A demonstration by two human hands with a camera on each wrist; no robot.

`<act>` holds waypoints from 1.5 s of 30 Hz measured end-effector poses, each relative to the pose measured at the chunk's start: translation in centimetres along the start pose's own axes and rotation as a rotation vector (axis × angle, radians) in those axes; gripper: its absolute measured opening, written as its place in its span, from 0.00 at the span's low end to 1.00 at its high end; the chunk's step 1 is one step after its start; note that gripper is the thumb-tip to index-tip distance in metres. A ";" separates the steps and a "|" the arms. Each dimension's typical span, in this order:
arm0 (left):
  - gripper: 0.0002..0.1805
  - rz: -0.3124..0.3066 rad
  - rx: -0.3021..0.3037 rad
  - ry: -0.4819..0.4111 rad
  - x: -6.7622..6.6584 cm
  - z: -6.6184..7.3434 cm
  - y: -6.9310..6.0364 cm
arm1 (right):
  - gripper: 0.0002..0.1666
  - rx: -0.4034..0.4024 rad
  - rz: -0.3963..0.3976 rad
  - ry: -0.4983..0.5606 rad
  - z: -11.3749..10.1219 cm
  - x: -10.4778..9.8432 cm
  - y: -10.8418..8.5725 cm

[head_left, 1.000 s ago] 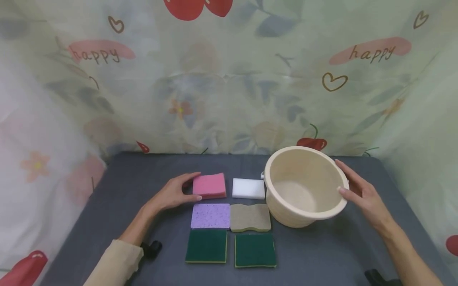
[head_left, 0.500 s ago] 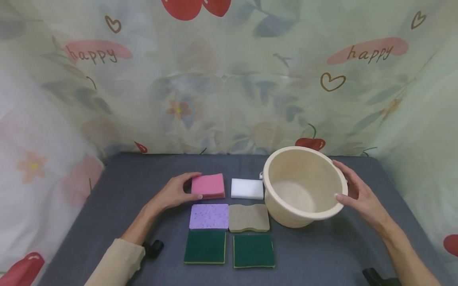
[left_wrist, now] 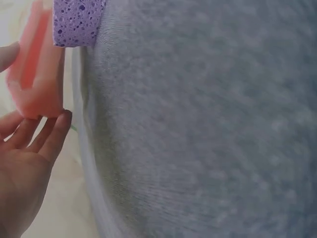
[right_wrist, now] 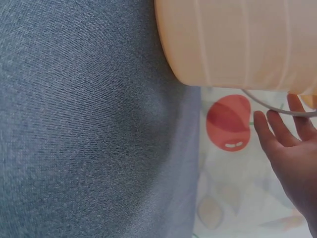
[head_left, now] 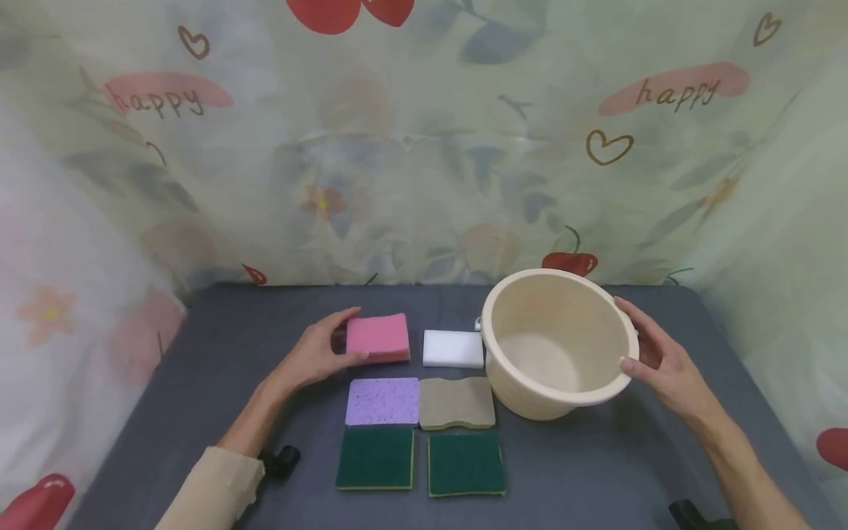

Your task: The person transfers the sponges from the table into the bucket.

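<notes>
My left hand pinches a pink sponge at its left end, thumb on the near side and fingers on the far side. In the left wrist view, the same sponge shows a groove along its side and seems slightly raised off the table. At the right, my right hand grips the rim of a cream plastic bucket, with the thumb over the edge and the fingers outside. A thin handle hangs by those fingers in the right wrist view.
Beside the bucket lies a white sponge. Nearer are a speckled purple sponge, a wavy-edged tan sponge and two dark green scouring sponges. A grey cloth covers the table; a printed curtain stands behind.
The pink sponge has risen slightly and tilted in my left hand. My right hand keeps its hold on the bucket. The whole head view has shifted a little.
</notes>
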State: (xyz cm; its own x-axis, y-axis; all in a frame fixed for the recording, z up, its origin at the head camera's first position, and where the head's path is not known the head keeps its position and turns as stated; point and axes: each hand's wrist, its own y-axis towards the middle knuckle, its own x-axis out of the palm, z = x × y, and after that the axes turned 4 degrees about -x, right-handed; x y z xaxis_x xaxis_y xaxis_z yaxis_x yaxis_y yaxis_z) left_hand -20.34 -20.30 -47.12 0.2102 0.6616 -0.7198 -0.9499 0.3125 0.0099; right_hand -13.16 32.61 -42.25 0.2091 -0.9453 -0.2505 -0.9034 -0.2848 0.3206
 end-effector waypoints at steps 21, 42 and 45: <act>0.42 0.028 0.150 0.013 -2.1 4.7 -0.3 | 0.48 0.076 0.034 -0.161 -0.7 0.4 -0.1; 0.41 0.008 0.299 0.010 -4.3 11.5 -1.0 | 0.49 0.157 0.010 -0.283 -1.3 0.2 -0.5; 0.40 0.005 0.307 -0.003 -4.4 12.2 -0.6 | 0.51 0.159 -0.006 -0.260 -1.5 0.1 -0.7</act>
State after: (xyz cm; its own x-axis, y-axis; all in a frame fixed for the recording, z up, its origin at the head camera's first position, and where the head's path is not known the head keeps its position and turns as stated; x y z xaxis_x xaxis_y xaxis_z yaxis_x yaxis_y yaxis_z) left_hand -17.86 -15.10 -35.43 0.2070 0.6653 -0.7173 -0.8367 0.5003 0.2226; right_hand -11.93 32.54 -41.15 0.1297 -0.8653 -0.4842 -0.9540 -0.2420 0.1769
